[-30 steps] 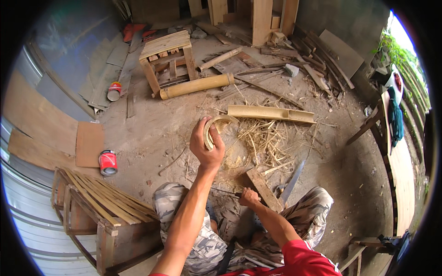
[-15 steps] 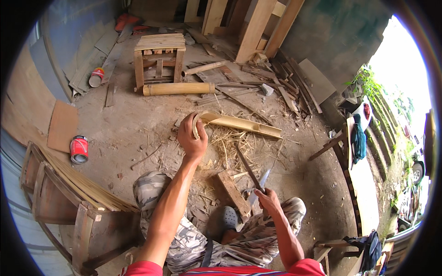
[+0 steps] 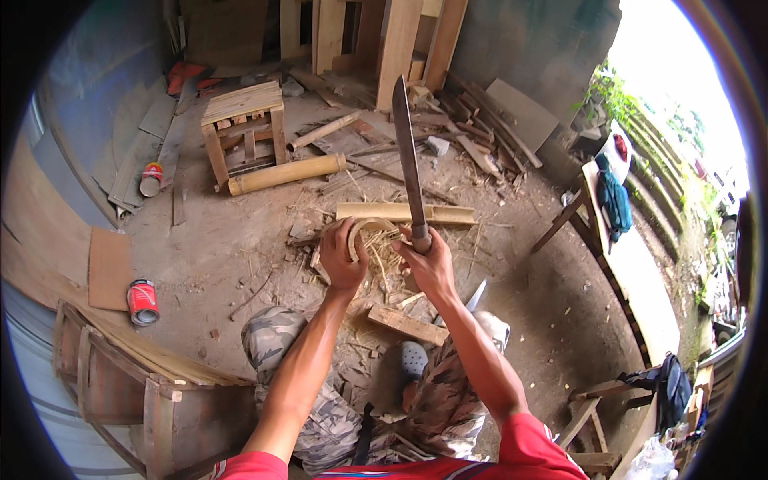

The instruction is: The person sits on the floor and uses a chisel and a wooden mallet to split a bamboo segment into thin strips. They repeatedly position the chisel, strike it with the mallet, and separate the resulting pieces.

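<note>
My left hand point(image 3: 344, 254) is closed around a curved piece of split bamboo point(image 3: 373, 226), its arched end turned toward me. My right hand point(image 3: 426, 258) grips the handle of a machete point(image 3: 410, 160), whose long dark blade points up and away. The fingers of my right hand are close to the bamboo's right edge; whether they touch it I cannot tell. Just beyond my hands, a trough-like half of bamboo point(image 3: 450, 214) extends sideways; its join to the held piece, if any, is hidden. Bamboo shavings point(image 3: 388, 268) lie beneath my hands.
A wooden block point(image 3: 408, 325) lies before my shoe, beside a pale pointed blade point(image 3: 477, 294). Farther off are a slatted stool point(image 3: 244, 108) and a whole bamboo pole point(image 3: 288, 174). A red can point(image 3: 143, 302) and slatted wooden furniture point(image 3: 160, 360) stand left; a bench point(image 3: 632, 296) stands right.
My right hand has risen from beside my knee to the bamboo, swinging the machete blade upright. The piece in my left hand has turned so its arched end faces me.
</note>
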The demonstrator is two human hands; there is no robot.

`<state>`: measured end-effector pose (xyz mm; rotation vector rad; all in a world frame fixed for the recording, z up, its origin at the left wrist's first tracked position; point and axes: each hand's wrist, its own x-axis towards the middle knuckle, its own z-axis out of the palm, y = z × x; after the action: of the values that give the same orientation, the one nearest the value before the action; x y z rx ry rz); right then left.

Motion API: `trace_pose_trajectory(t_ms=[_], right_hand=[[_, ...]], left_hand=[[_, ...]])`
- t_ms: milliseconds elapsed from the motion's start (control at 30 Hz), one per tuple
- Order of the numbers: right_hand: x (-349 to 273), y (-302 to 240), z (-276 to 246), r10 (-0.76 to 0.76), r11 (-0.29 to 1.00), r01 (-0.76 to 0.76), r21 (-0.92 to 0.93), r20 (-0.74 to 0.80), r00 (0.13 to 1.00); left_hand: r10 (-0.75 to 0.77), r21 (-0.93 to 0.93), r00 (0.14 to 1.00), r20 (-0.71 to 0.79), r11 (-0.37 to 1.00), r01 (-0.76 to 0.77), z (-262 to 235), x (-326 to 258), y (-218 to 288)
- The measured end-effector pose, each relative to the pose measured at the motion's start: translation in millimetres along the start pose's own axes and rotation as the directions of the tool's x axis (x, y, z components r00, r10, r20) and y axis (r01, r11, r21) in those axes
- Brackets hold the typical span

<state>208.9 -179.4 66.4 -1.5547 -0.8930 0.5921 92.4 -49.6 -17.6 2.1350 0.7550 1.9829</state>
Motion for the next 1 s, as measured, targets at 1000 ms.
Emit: trace_pose_trajectory(t_ms=[1000], right_hand=[[25, 27, 42, -0.115, 0.949, 0.115, 0.294, -0.017, 0.993]], left_hand=[[-0.405, -0.284, 0.729, 0.551, 0.731, 0.621, -38, 84, 26]])
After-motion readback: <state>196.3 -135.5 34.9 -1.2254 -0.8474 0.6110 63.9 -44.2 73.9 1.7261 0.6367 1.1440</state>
